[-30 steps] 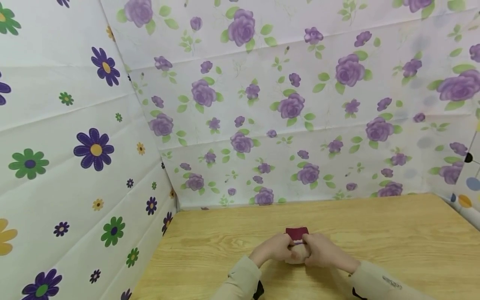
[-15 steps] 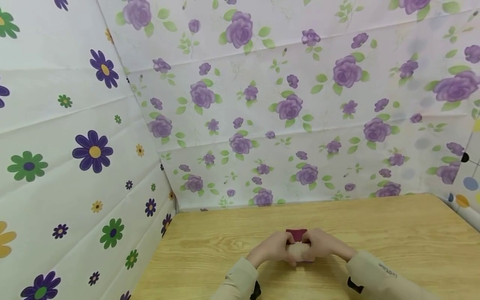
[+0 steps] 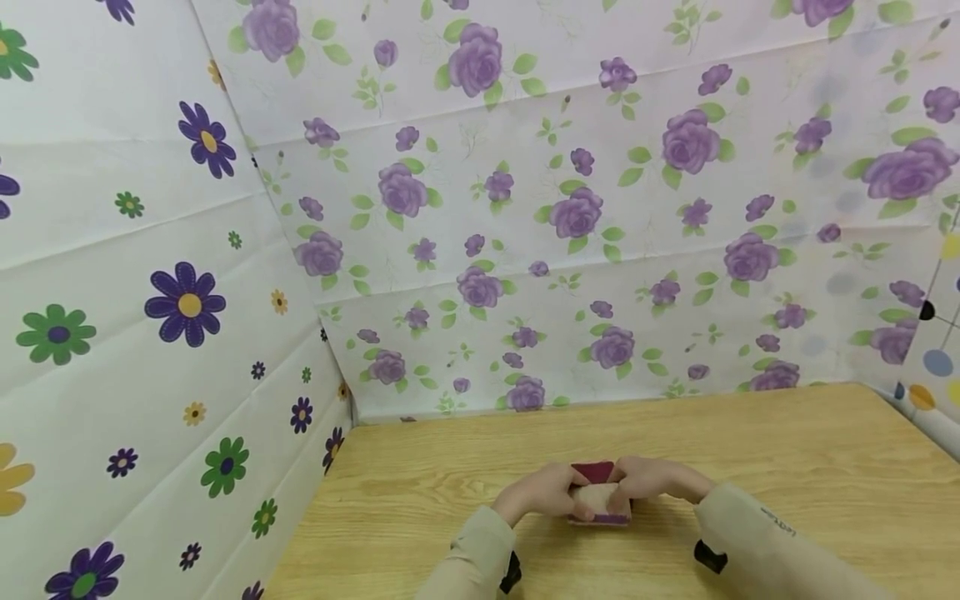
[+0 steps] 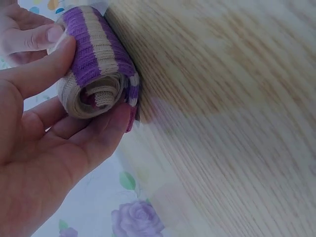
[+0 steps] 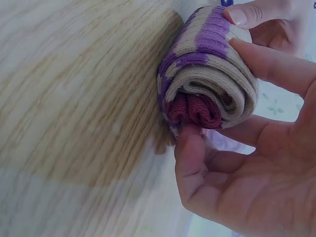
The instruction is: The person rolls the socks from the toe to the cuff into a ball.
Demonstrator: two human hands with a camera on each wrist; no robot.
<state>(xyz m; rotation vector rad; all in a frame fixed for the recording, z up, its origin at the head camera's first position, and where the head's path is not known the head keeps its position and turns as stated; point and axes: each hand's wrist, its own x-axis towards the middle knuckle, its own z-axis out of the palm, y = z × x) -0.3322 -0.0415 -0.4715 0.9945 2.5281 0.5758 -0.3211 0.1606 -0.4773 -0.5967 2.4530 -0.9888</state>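
A rolled-up knit sock (image 3: 597, 497), beige with purple bands, lies on the wooden table between both hands. Its flat maroon end (image 3: 594, 472) extends from the far side of the roll. My left hand (image 3: 546, 490) holds one end, thumb on the near side and fingers curled beyond it. At the opposite end my right hand (image 3: 651, 479) grips the roll likewise. In the left wrist view the spiral of the coiled sock (image 4: 101, 42) faces the camera. Maroon folds show inside the sock's coil (image 5: 197, 109) in the right wrist view, with a right fingertip against them.
The wood-grain table (image 3: 420, 492) spreads around the hands. A rose-patterned sheet (image 3: 525, 208) hangs behind it, and a daisy-patterned sheet (image 3: 150, 250) hangs along the left. Dark straps (image 3: 709, 557) show at both cuffs.
The roll has turned between the hands: a purple band now shows along its near edge, and the purple by the maroon end is out of sight. Both hands have shifted their fingers slightly.
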